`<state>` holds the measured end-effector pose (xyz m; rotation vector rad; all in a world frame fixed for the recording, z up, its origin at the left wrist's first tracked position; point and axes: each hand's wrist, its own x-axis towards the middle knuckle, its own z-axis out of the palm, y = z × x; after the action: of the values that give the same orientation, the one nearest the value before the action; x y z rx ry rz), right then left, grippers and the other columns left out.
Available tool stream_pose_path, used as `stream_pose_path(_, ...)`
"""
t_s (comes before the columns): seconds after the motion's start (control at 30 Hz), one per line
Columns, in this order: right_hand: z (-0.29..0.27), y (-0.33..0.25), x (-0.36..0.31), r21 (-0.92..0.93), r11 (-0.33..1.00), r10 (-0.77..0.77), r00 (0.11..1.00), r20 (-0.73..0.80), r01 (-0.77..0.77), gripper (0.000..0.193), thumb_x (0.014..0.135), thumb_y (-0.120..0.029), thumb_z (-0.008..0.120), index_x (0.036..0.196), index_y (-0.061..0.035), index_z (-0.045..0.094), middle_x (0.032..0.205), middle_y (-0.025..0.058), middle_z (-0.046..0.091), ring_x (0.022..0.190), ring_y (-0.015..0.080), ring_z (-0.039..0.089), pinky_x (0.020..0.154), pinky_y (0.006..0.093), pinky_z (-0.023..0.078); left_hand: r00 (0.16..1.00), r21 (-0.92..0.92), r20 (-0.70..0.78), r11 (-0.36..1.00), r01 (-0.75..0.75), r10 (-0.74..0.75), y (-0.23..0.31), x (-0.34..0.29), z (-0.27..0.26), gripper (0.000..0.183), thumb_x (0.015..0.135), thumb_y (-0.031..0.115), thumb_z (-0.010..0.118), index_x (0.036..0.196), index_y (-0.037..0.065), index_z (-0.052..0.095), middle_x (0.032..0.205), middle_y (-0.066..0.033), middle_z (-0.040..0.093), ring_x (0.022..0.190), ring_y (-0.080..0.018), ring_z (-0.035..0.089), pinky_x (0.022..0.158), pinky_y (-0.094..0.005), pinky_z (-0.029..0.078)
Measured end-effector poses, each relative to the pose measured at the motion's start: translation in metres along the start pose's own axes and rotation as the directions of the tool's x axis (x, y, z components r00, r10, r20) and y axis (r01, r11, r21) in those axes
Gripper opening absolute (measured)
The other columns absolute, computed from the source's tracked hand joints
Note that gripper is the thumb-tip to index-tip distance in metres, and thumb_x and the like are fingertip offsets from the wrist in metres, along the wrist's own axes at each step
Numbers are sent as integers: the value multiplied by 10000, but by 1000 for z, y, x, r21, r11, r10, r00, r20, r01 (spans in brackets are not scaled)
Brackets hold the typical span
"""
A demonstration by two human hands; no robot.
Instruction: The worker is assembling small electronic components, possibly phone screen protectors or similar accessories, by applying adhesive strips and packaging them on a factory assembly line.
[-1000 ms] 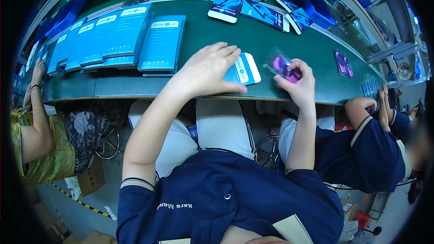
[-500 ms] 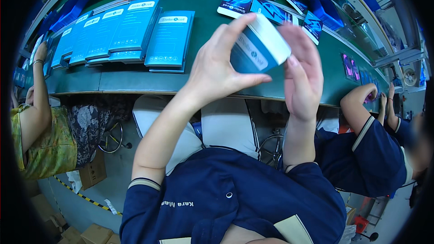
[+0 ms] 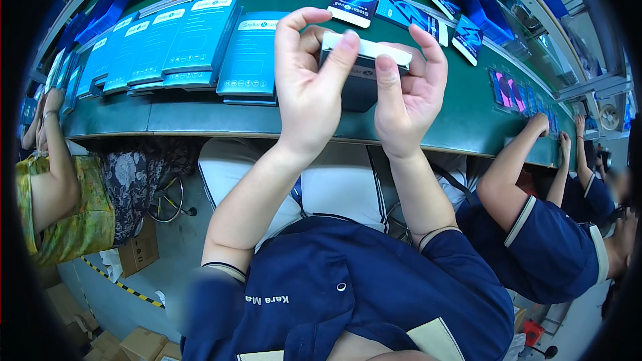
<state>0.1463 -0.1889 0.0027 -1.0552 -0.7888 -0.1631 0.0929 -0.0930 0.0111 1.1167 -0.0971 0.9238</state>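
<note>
Currently 1 dark, white-edged rectangular cardboard box (image 3: 361, 90) sits upper centre of frame, held between left hand (image 3: 313, 87) and right hand (image 3: 406, 100), both thumbs at the white edge. Probably light, stiff but crushable, maybe slick (coated board, I'd guess). Best gripped by side edges, gently. Blue rectangular box stacks (image 3: 200, 40) upper left.

Looking like a packing workshop. Showing a long green desk (image 3: 207, 115) bearing stacks of flat light-blue boxes (image 3: 200, 39) and blue plastic bins (image 3: 487, 12), and lining up people in cream-trimmed navy shirts (image 3: 552, 257) along it. Also showing brown cardboard cartons (image 3: 142, 343) and yellow-and-black striped tape (image 3: 120, 287) below.
</note>
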Motion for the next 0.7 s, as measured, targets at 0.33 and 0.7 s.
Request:
stream_pose_path(0.33, -27, 40, -10, -116, 989, -67, 981, 183, 89, 453, 932, 45, 636, 1279, -75, 372, 1093, 148, 618, 995, 188, 644, 820, 281, 528, 872, 656, 304, 579, -484, 384, -34, -1, -33, 581, 833, -72, 686, 1374, 86, 541, 1196, -200, 604, 893, -310, 638, 817, -367, 538)
stream_pose_path(0.7, -21, 98, 75, -891, 173, 519, 730, 445, 420, 677, 997, -588, 411, 1510, -145, 403, 1600, 184, 290, 1509, 405, 143, 1214, 564, 64, 980, 873, 135, -451, -187, -145, 14, 11, -49, 680, 723, 180, 709, 1312, -109, 532, 1318, -315, 554, 1209, -431, 548, 922, -450, 523)
